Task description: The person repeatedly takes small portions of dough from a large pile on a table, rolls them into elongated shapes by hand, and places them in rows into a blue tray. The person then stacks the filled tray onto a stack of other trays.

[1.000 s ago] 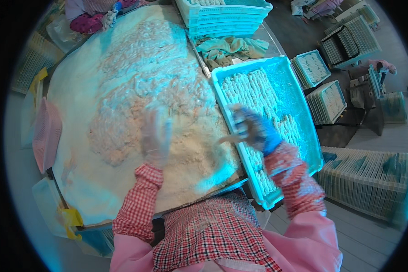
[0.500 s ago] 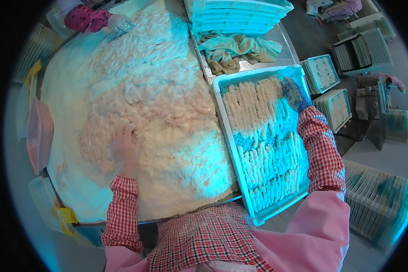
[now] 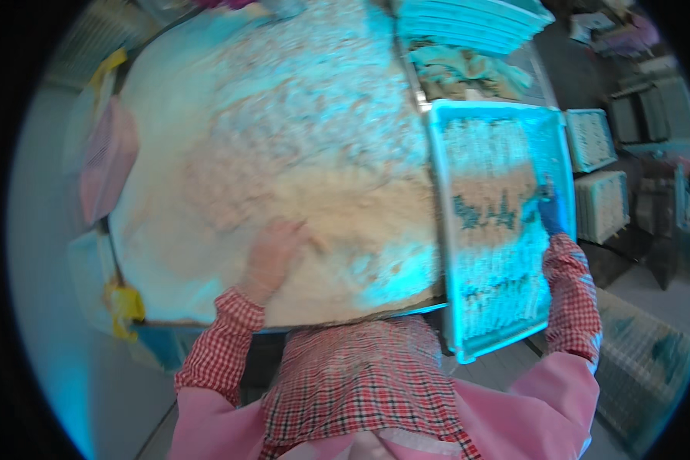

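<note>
My left hand (image 3: 274,251) rests on a heap of pale, crumb-like coating (image 3: 360,211), its fingers apart and nothing visible in them. Beyond it spreads a mound of wet-looking, whitish-pink strips (image 3: 307,115), partly dusted with the coating. On my right stands a light-blue tray (image 3: 439,230) holding several rows of coated strips (image 3: 492,184) laid side by side. My right hand (image 3: 549,208), in a dark-looking glove, is at the tray's right side, beside the ends of the strips. Motion blur hides how its fingers are set.
Stacked blue trays (image 3: 471,23) and crumpled cloths (image 3: 468,70) lie beyond the tray. A pink basket (image 3: 109,162) hangs at the table's left edge. More filled trays (image 3: 602,203) stand at the right. Another person's gloved hand (image 3: 282,8) shows at the far edge.
The whole view has shifted. My left hand has moved off the strips onto the coating nearer me. My right hand has come from the tray's far corner down its right side.
</note>
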Available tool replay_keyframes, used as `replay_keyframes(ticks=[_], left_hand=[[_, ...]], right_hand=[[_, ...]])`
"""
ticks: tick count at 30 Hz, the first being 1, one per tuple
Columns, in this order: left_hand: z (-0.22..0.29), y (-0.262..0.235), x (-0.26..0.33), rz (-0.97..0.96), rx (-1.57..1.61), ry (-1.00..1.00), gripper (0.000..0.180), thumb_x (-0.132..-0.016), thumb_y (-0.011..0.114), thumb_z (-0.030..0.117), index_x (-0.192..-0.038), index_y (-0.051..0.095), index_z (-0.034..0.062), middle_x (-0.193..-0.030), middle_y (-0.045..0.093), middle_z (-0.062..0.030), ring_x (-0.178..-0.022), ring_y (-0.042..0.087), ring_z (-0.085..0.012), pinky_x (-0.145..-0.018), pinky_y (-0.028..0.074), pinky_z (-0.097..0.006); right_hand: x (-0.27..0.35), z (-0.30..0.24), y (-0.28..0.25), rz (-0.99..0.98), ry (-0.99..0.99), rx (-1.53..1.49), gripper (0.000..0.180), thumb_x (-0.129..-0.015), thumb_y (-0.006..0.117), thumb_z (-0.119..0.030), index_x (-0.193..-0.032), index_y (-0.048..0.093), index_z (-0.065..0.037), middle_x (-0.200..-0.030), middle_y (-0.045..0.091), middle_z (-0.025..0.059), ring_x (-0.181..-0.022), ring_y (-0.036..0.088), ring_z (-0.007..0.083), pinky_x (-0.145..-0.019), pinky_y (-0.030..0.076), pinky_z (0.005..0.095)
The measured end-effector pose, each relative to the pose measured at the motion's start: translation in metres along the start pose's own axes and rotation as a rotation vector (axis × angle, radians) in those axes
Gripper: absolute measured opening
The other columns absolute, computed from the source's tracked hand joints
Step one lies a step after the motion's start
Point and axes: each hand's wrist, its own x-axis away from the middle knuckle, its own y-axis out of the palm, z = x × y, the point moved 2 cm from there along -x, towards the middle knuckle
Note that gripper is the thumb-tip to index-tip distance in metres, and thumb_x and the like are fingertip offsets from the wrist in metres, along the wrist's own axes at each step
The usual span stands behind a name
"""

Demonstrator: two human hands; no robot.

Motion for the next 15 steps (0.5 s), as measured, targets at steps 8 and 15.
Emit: replay_keyframes(ticks=[8,15], left_hand=[[-0.006,0.029,0.054,0.002,-0.11,-0.142,0.039,-0.075,0.064,0.011,-0.113,0.061,0.0129,-0.118,0.059,-0.0102,-0.11,0.053,-0.0297,-0.092,0.043,-0.043],[-0.012,0.008,0.07,0.065,-0.153,-0.022,0.028,-0.079,0.058,0.009,-0.106,0.065,0.0139,-0.121,0.056,-0.0093,-0.112,0.053,-0.0295,-0.093,0.043,-0.041]], right_hand=[[0.087,-0.229,0.148,-0.118,-0.456,-0.205,0.034,-0.093,0.055,-0.005,-0.127,0.056,-0.006,-0.125,0.059,0.0099,-0.111,0.059,0.0193,-0.093,0.047,0.0317],[0.149,-0.324,0.242,-0.25,-0.7,-0.004,0.038,-0.085,0.065,-0.013,-0.122,0.056,-0.007,-0.114,0.062,0.0129,-0.101,0.06,0.0321,-0.085,0.05,0.0384]])
